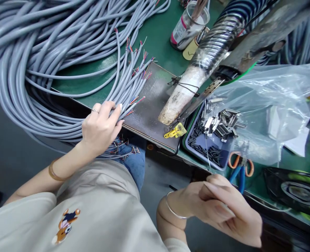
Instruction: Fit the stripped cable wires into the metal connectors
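Observation:
My left hand (pixel 102 122) is closed over part of a bundle of grey cables (pixel 128 80), near their stripped ends with coloured wires. Below it, several cables with metal connectors (pixel 135 150) hang over my lap. My right hand (pixel 223 210) is in front of the table edge, its fingers curled in a pinch. From the top of that fist a thin silvery wire (pixel 208 154), which looks like solder, rises toward the tray; the grip itself is mostly hidden.
A tray (pixel 224 164) holds small black parts and metal connector pieces (pixel 223 122). Beside it lie orange-and-blue pliers (pixel 240 171), a clear plastic bag (pixel 275 105) and a yellow clip-like piece (pixel 174 131). A duct hose (pixel 186 87) slants over a brown board (pixel 155 87); a plastic cup (pixel 180 31) stands behind.

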A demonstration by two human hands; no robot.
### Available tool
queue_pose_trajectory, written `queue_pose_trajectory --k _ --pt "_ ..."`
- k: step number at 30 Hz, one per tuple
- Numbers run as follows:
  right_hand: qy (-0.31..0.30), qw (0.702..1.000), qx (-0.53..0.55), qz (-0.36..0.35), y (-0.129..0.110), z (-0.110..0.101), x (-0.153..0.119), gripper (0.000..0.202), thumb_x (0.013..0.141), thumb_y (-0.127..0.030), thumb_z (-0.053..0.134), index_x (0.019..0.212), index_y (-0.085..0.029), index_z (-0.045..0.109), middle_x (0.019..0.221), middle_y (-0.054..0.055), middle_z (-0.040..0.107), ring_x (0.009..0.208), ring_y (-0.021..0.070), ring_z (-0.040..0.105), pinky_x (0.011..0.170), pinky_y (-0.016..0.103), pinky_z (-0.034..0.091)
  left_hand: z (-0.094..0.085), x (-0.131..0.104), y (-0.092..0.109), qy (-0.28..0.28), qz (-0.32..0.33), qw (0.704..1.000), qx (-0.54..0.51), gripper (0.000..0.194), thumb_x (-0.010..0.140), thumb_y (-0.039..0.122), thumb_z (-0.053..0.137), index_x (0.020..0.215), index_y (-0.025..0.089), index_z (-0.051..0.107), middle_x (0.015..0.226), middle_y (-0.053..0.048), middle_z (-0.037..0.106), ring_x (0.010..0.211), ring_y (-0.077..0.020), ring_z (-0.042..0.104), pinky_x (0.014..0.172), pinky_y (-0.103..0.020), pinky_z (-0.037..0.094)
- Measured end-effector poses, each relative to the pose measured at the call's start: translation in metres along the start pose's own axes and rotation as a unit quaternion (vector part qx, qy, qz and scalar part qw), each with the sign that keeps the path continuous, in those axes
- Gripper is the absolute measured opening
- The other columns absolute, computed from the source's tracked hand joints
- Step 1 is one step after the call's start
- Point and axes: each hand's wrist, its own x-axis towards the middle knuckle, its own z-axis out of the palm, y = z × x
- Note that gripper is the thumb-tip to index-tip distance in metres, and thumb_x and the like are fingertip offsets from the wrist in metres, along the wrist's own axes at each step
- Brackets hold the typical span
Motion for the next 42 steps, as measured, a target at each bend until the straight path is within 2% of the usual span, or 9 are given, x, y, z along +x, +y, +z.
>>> queue_pose_trajectory --k 3,8,15,21,25,28,30,37,42 --pt "0.058 0.996 0.029 -0.053 -0.003 0.02 -0.002 0.02 0.097 -0.035 0.069 0.102 -0.023 0.084 0.047 -0.005 0.041 0.036 0.0094 0.03 0.041 0.032 0.022 0.009 0.01 -0.006 0.001 0.001 1.0 -0.008 0.022 0.086 0.022 0.069 0.106 0.019 0.077 0.106 -0.013 0.073 0.091 -0.0287 0.067 0.075 -0.039 0.052" --pt "-0.016 0.999 0.009 -0.048 -0.004 0.012 -0.007 0.021 0.098 -0.033 0.068 0.11 -0.023 0.082 0.05 -0.005 0.05 0.039 0.0113 0.04 0.042 0.031 0.035 0.03 0.046 -0.022 0.06 -0.035 0.993 -0.094 0.005 0.083 0.021 0.072 0.087 0.019 0.073 0.103 -0.011 0.072 0.087 -0.0255 0.068 0.071 -0.037 0.052" --pt "-0.015 0.997 0.005 -0.074 0.011 0.008 -0.014 0.024 0.096 -0.028 0.07 0.117 -0.028 0.08 0.054 -0.004 0.061 0.038 0.0117 0.047 0.039 0.029 0.039 0.026 0.055 -0.052 0.076 -0.055 0.951 -0.294 0.023 0.079 0.029 0.088 0.089 0.023 0.068 0.076 0.003 0.068 0.06 -0.0106 0.057 0.056 -0.029 0.048" --pt "0.011 0.999 0.017 -0.035 0.012 0.014 -0.012 0.023 0.095 -0.025 0.068 0.113 -0.027 0.082 0.053 -0.003 0.058 0.039 0.0121 0.046 0.039 0.03 0.037 -0.027 0.054 -0.036 0.077 -0.082 0.803 -0.585 0.029 0.088 0.045 0.084 0.091 0.023 0.065 0.052 0.011 0.048 0.04 -0.0025 0.046 0.035 -0.021 0.038" --pt "0.11 0.993 0.039 -0.012 0.006 0.03 0.0 0.015 0.094 -0.03 0.071 0.1 -0.028 0.085 0.049 -0.005 0.048 0.034 0.008 0.032 0.036 0.029 0.024 -0.061 0.064 0.005 -0.146 -0.056 0.68 -0.717 0.033 0.083 0.05 0.086 0.092 0.019 0.077 0.052 0.007 0.056 0.034 -0.0024 0.043 0.032 -0.016 0.03" --pt "0.163 0.985 0.052 0.008 0.0 0.038 0.008 0.017 0.094 -0.036 0.072 0.094 -0.027 0.085 0.048 -0.006 0.045 0.034 0.0055 0.025 0.037 0.028 0.019 -0.053 0.056 0.04 -0.38 -0.106 0.533 -0.749 0.047 0.083 0.061 0.079 0.102 0.018 0.079 0.058 0.003 0.064 0.037 -0.0034 0.044 0.036 -0.018 0.035" --pt "0.154 0.985 0.035 0.07 -0.004 0.035 0.011 0.017 0.093 -0.037 0.072 0.089 -0.026 0.085 0.048 -0.006 0.045 0.037 0.0057 0.029 0.039 0.026 0.022 -0.036 0.042 0.06 -0.419 -0.152 0.487 -0.751 0.051 0.082 0.059 0.08 0.108 0.016 0.079 0.065 -0.001 0.069 0.039 -0.0038 0.043 0.037 -0.02 0.033" --pt "-0.134 0.933 0.028 0.334 0.004 0.017 -0.006 0.018 0.092 -0.037 0.072 0.089 -0.022 0.081 0.066 -0.001 0.067 0.051 0.0093 0.053 0.047 0.023 0.035 -0.002 -0.008 0.063 -0.339 -0.22 0.671 -0.621 0.029 0.089 0.035 0.073 0.097 0.008 0.082 0.061 -0.001 0.064 0.056 -0.0084 0.052 0.054 -0.02 0.044" --pt "-0.175 0.889 0.088 0.414 0.01 0.029 -0.014 0.025 0.085 -0.044 0.077 0.084 -0.019 0.077 0.067 0.0 0.067 0.052 0.0098 0.053 0.046 0.022 0.036 -0.002 -0.016 0.046 -0.387 -0.174 0.711 -0.561 0.025 0.091 0.032 0.07 0.09 0.01 0.082 0.067 -0.004 0.07 0.058 -0.0096 0.056 0.055 -0.019 0.045"
